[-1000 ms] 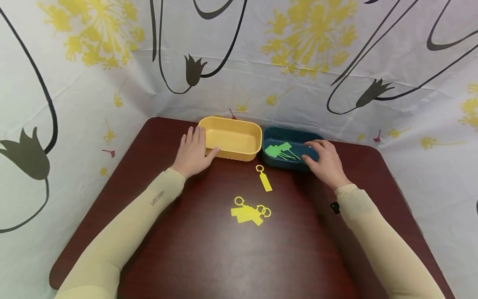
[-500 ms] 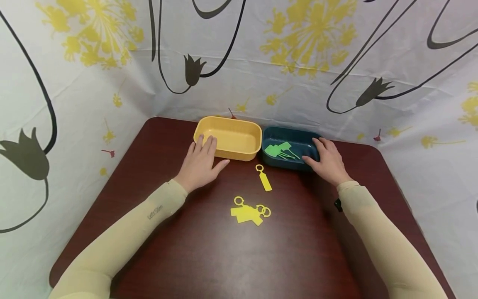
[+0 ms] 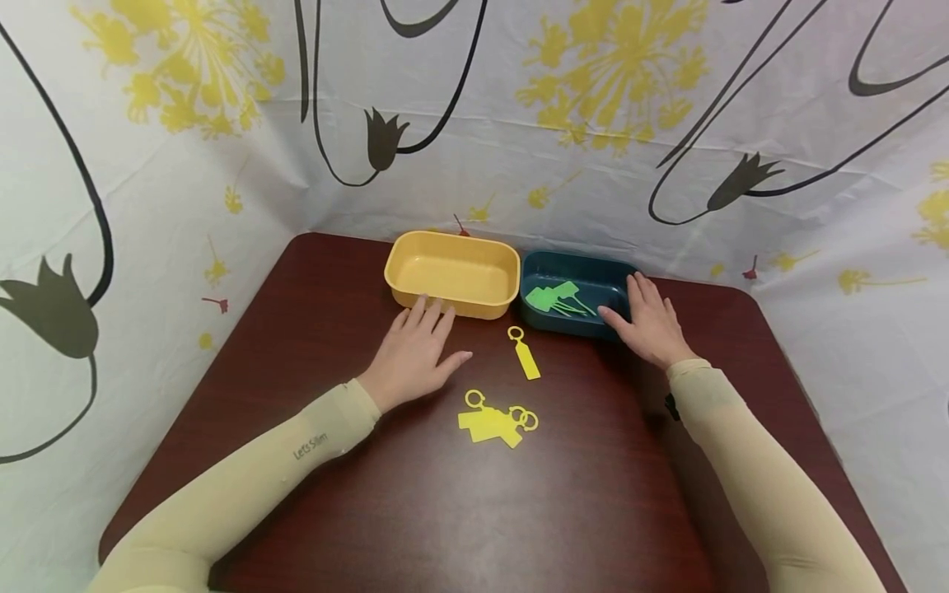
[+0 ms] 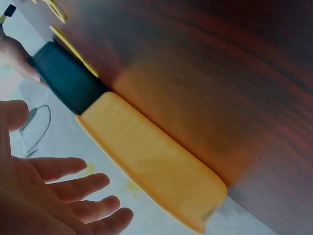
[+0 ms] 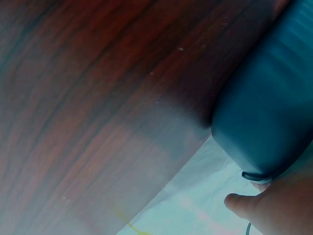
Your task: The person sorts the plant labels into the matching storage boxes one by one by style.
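Note:
My left hand (image 3: 411, 354) is spread with nothing in it, its fingertips just before the front wall of the yellow bin (image 3: 415, 292). In the left wrist view that hand's fingers (image 4: 68, 188) are apart and loosely extended. At the right end of the dark blue bin (image 3: 567, 321), my right hand (image 3: 652, 325) rests against the rim, fingers fairly straight along the side and thumb at the front edge. Several green flat tags (image 3: 552, 296) with thin tails lie inside the blue bin. One yellow tag with a ring (image 3: 527, 360) lies before the bins, and several overlapping yellow ring tags (image 3: 489, 424) lie nearer.
Both bins stand side by side at the back of the dark brown table (image 3: 474, 511). Behind them hangs a white cloth (image 3: 474, 189) printed with flowers, which also covers both sides.
My left hand has drawn back from the yellow bin's left end toward the table's middle. The bin's left end has shown fully. My right hand's fingers have straightened at the blue bin's end.

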`<state>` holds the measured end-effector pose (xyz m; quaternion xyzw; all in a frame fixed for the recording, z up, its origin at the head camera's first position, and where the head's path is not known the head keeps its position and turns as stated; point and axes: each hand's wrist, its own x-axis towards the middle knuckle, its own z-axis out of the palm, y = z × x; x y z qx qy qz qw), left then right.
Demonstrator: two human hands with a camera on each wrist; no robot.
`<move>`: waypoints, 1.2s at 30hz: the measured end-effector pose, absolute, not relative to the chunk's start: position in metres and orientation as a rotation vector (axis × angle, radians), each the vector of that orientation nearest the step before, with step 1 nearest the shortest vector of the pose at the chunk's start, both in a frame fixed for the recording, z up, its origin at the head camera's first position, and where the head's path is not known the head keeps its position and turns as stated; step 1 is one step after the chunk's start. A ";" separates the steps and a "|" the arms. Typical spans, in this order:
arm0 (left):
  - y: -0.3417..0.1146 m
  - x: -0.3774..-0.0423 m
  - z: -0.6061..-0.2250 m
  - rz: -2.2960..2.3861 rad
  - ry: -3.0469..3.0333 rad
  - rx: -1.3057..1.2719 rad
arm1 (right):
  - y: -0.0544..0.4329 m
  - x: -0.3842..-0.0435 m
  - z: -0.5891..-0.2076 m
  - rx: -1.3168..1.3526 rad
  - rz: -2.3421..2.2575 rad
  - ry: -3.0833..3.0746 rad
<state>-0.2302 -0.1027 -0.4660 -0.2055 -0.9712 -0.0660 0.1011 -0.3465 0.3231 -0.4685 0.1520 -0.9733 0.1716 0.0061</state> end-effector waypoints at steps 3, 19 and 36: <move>-0.097 -0.224 -0.465 -0.199 -2.876 -0.637 | 0.324 -0.345 -0.470 0.469 0.527 -3.047; -0.064 -0.191 -0.480 -0.117 -2.913 -0.920 | 0.322 -0.346 -0.473 0.434 0.451 -3.070; -0.052 -0.177 -0.490 -0.005 -2.839 -1.063 | 0.318 -0.345 -0.471 0.445 0.400 -3.100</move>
